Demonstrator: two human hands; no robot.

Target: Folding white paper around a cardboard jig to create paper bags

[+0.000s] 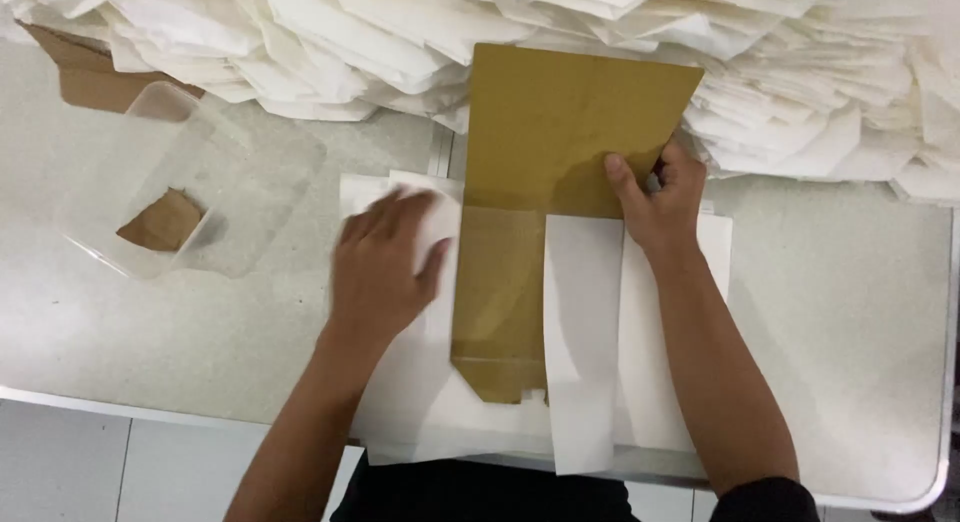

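My left hand [385, 262] lies flat, fingers together, on the white paper sheet [420, 382] just left of the gold cardboard template [560, 142]. My right hand [655, 202] pinches the template's right edge, thumb on top. Behind the template, folded white sheets [600, 32] are heaped; well left stands a clear plastic box [170, 172].

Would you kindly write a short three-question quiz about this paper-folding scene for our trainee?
1. True or false: the left hand lies flat on white paper.
2. Which hand holds the edge of the brown card? A left, B right.
3. What lies in the clear plastic tub?

Key: 1 true. 2 B, the right hand. 3 A brown scrap.
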